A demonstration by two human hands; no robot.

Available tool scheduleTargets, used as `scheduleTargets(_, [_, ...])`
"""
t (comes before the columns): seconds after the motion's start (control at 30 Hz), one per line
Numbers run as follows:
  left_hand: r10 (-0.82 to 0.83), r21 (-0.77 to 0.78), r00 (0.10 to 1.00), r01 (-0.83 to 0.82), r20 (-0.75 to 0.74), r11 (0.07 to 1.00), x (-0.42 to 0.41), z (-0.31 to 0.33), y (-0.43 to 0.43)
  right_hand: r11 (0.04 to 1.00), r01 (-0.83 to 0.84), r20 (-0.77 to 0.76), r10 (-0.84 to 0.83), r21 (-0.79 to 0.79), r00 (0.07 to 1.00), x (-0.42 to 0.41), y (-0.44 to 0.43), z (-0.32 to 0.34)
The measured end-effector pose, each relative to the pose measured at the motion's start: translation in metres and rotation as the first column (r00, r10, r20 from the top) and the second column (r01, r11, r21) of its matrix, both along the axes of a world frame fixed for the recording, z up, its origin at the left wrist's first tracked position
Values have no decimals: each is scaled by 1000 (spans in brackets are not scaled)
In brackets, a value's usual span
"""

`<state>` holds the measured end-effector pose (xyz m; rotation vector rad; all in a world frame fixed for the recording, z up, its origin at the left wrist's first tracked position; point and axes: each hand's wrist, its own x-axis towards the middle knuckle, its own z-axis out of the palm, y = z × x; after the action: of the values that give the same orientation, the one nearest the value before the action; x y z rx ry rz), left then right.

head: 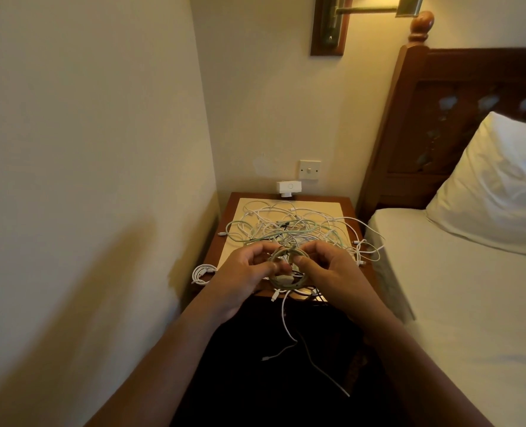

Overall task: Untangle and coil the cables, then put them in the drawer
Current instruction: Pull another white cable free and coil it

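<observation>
I see a bundled white cable (202, 272) at the counter's (349, 208) 9 o'clock edge, left hand (240, 277) fingers pinching the coil (287, 283) at its 9 o'clock side, right hand (335, 272) fingers pinching 3 o'clock, cable tangle (295, 228) heaped beyond at 12 o'clock.

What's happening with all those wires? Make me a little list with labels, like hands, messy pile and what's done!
place: wooden nightstand beside a bed
left hand: holds one side of the cable coil
right hand: pinches the other side of the same coil
tangled pile: white and pale green cables on the nightstand, behind the hands
done: one small white coil at the nightstand's left edge
dangling: a white cable hangs off the front edge
drawer: not visible
</observation>
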<state>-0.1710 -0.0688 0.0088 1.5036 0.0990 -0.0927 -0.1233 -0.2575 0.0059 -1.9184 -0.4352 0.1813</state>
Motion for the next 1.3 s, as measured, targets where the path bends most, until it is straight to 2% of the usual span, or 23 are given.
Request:
scheduleTargets(0.23, [20, 285, 986, -68, 168, 956, 0, 1, -4, 996, -66, -20, 65, -60, 998, 3, -3, 2])
scheduleTargets(0.37, [-42, 481, 945, -126, 324, 867, 1, 2, -5, 982, -87, 46, 96, -168, 994, 3, -4, 3])
scheduleTargets(0.5, [-40, 529, 947, -144, 320, 837, 3, 8, -3, 983, -49, 149, 76, -180, 986, 0, -5, 6])
scheduleTargets(0.57, [-31, 532, 955, -138, 296, 835, 4, 9, -2, 992, 1, 173, 21, -126, 985, 0, -6, 8])
scheduleTargets(0.63, [5, 387, 976, -92, 218, 917, 4, 8, 0, 999, 25, 140, -18, -49, 990, 1, -8, 8])
scheduleTargets(0.7, [19, 69, 996, -25, 83, 997, 2, 8, 3, 999, 29, 121, -26, -20, 992, 0, -10, 9])
scheduleTargets(0.77, [-21, -234, 1000, 18, -11, 972, -1, 7, 5, 1000, 8, 114, -10, 18, 993, -2, -11, 13])
scheduleTargets(0.83, [-75, -402, 997, 56, -32, 914, -3, 5, 4, 997, -16, 97, 9, 74, 995, -3, -11, 18])
scheduleTargets(0.93, [-44, -464, 998, 17, -47, 886, -4, -1, -2, 996, 17, 119, -28, 92, 992, -4, -11, 16])
scheduleTargets(1.07, [95, -394, 993, -113, -64, 912, -2, -8, -7, 1000, 22, 185, -24, 9, 983, -11, -8, 11])
scheduleTargets(1.2, [81, -354, 994, -103, -76, 929, -5, -11, -4, 995, 3, 224, 21, -103, 974, -10, -9, 5])
scheduleTargets(1.3, [65, -329, 995, -86, -75, 941, -7, -14, -2, 989, -20, 174, 46, -148, 984, -7, -7, -6])
